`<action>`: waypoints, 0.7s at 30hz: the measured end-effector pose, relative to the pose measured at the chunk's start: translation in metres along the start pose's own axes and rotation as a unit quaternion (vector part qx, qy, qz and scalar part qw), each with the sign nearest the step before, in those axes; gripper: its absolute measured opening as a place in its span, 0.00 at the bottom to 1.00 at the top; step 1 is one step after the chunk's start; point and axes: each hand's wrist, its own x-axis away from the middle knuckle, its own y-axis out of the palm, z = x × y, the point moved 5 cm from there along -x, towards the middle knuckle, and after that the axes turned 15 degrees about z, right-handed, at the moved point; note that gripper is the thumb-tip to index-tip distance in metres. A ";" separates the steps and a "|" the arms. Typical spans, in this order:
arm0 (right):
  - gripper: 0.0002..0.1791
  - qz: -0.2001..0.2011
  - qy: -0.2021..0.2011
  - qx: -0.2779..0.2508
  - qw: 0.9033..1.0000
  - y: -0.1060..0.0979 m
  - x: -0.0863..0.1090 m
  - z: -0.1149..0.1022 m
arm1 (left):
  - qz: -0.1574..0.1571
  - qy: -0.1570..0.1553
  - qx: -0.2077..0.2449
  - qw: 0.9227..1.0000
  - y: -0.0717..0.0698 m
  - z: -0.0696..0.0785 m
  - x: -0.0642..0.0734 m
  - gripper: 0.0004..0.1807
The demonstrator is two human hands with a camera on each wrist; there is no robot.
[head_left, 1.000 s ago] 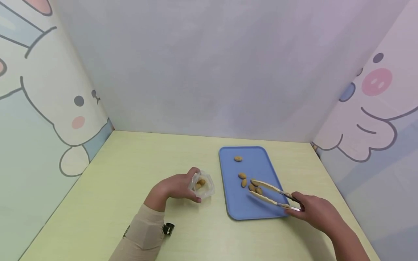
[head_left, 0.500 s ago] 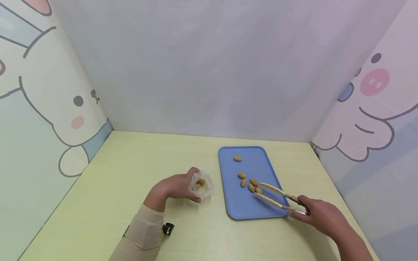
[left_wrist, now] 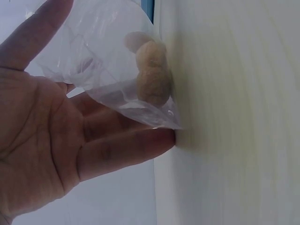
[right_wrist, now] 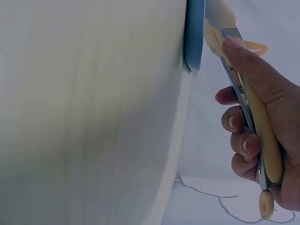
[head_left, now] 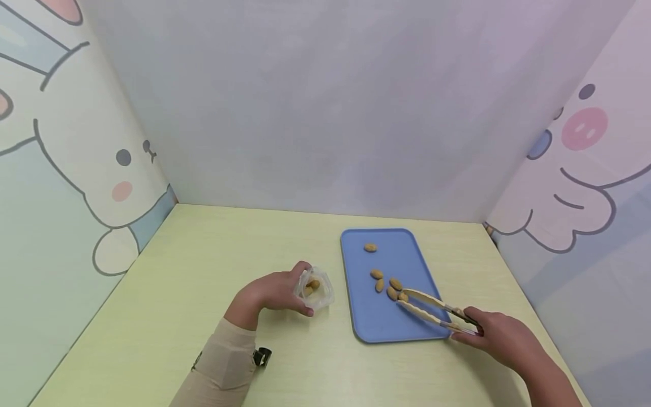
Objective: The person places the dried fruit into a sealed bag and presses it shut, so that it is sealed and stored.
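My left hand (head_left: 280, 289) holds a small clear plastic bag (head_left: 325, 294) upright on the table, its mouth spread. Thumb and fingers lie on different sides of it. A few brown oval nuts (left_wrist: 153, 84) sit at the bottom of the bag. To the right, several similar nuts (head_left: 391, 293) lie on a blue tray (head_left: 373, 328), with one nut (head_left: 370, 247) apart near the far end. My right hand (head_left: 500, 339) grips cream-tipped metal tongs (right_wrist: 260, 126) by the handles. The tong tips stand a little apart, on either side of the nearest nut (head_left: 403, 297).
The pale wooden table (head_left: 218, 243) ends against a grey back wall (head_left: 325, 113) and side walls with cartoon animals. A black clip (head_left: 261, 356) shows at the left sleeve (head_left: 224, 356). The tray's raised rim lies beneath the tongs.
The tongs have drawn back to the right and toward me, and their tips have come closer together about the nearest nut. The left hand and bag stay put.
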 end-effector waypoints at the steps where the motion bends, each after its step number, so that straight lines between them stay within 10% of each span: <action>1: 0.23 0.003 -0.001 0.000 1.000 0.000 0.000 0.000 | 0.000 0.000 0.000 1.000 0.000 0.000 0.000 0.51; 21: 0.23 0.003 -0.010 -0.003 1.000 -0.001 -0.003 -0.002 | -0.003 0.001 -0.003 1.000 0.001 0.001 0.000 0.52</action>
